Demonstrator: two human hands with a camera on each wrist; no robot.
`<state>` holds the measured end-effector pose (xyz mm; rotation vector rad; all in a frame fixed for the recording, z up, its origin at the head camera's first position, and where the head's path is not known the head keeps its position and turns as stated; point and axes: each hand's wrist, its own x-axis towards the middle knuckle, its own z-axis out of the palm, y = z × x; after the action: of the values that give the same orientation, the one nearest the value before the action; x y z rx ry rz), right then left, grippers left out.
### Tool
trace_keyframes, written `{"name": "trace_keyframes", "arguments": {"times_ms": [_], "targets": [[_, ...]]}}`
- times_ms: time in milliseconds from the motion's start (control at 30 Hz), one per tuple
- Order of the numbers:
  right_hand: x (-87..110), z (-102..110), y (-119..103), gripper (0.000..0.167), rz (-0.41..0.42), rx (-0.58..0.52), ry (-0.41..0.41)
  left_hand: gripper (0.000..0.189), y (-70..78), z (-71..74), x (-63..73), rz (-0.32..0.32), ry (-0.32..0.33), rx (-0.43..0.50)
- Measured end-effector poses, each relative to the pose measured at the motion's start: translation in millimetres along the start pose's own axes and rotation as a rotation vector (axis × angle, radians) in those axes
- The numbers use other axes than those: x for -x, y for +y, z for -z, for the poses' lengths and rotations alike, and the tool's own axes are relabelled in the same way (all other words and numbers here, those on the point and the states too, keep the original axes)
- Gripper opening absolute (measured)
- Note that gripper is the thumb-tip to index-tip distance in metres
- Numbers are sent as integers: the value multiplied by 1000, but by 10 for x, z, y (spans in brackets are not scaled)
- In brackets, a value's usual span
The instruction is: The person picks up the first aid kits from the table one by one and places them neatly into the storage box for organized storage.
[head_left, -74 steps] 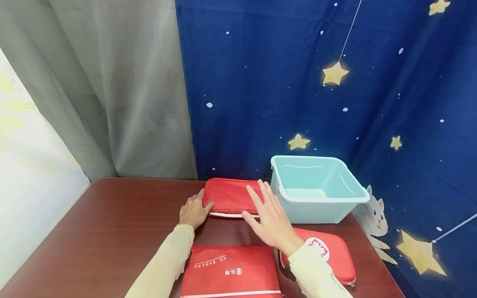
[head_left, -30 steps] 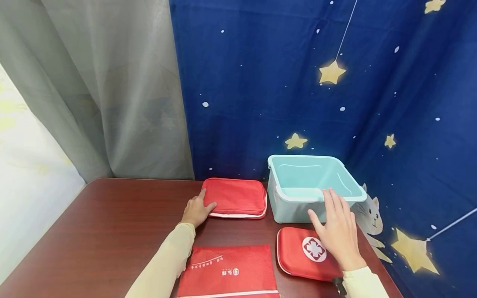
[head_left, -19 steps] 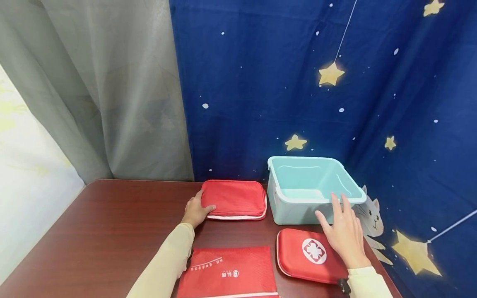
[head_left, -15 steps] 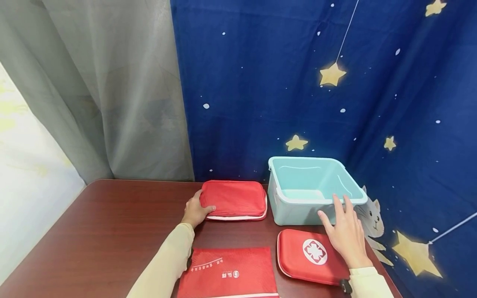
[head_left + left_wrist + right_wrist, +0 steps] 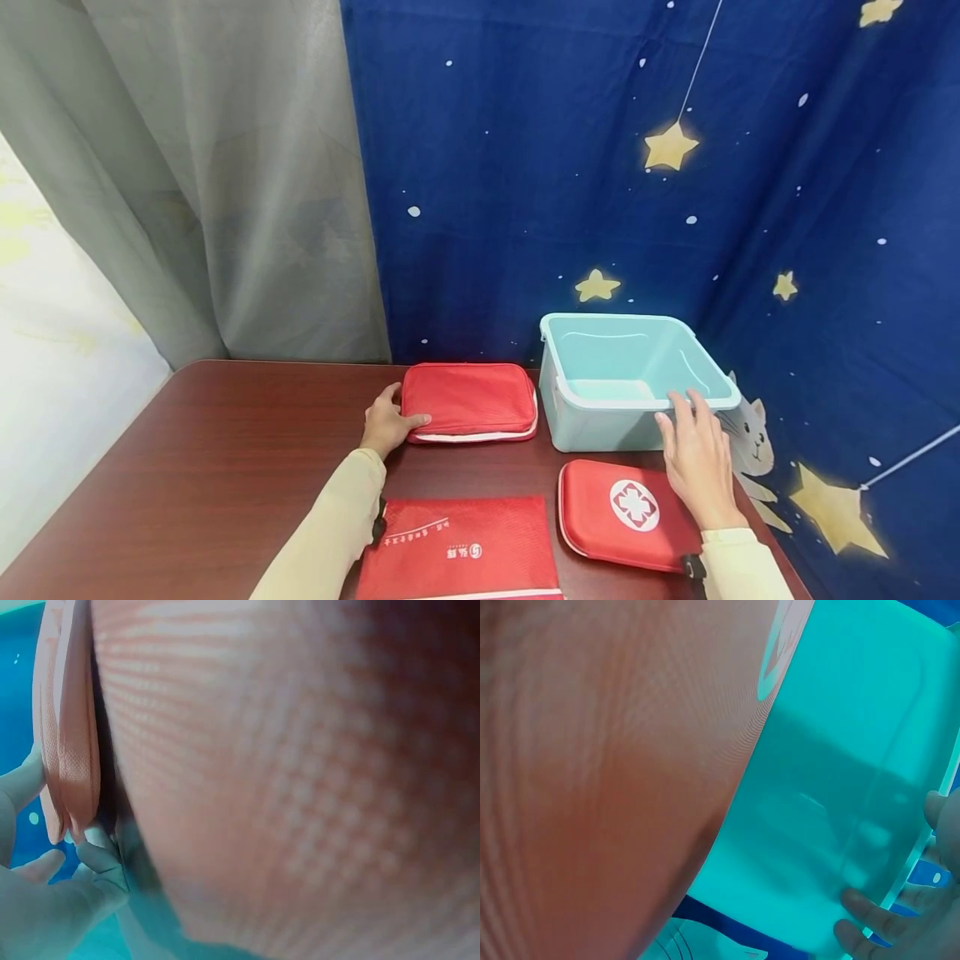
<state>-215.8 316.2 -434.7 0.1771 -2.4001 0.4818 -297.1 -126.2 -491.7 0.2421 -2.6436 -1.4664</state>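
Note:
My left hand [image 5: 386, 423] grips the left end of a red zippered pouch [image 5: 472, 400] with white trim. The thumb lies over its front corner; the other fingers are partly hidden behind that end. In the left wrist view, fingers [image 5: 97, 859] lie close around the end of the pouch [image 5: 75, 727]. My right hand [image 5: 701, 467] rests at the front rim of a light blue plastic bin [image 5: 630, 429], its fingers extended. In the right wrist view, some fingertips [image 5: 859, 904] lie against the bin's outer wall [image 5: 840, 765].
A red hard case [image 5: 630, 512] with a white cross emblem lies below the bin, partly under my right forearm. A flat red pouch [image 5: 461, 546] with white lettering lies at the front of the brown table [image 5: 247, 475]. A blue starry curtain [image 5: 510, 167] hangs directly behind.
My right hand has moved from over the zippered pouch to the bin's front rim. My left hand has shifted slightly left, and the pouch's left end has edged left with it.

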Motion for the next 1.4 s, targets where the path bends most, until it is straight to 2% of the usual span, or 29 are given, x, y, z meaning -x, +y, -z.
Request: {"name": "trace_keyframes", "arguments": {"times_ms": [300, 533, 767, 900, 1200, 1400], "targets": [[23, -13, -48, 34, 9, -29, 42, 71, -34, -2, 0, 15, -5, 69], [11, 17, -87, 32, 50, -14, 22, 67, -26, 9, -10, -38, 16, 100], [-3, 43, -106, 30, 69, -21, -2, 56, -43, -6, 12, -5, -48, 273], [7, 57, -114, 30, 62, -23, -13, 54, -44, -9, 33, 0, -70, 326], [27, 66, -158, 31, 62, -14, -33, 57, 76, 162, 48, 10, -174, 463], [51, 62, -148, 31, 42, -14, -38, 55, 204, 282, 27, -37, -160, 444]]}}
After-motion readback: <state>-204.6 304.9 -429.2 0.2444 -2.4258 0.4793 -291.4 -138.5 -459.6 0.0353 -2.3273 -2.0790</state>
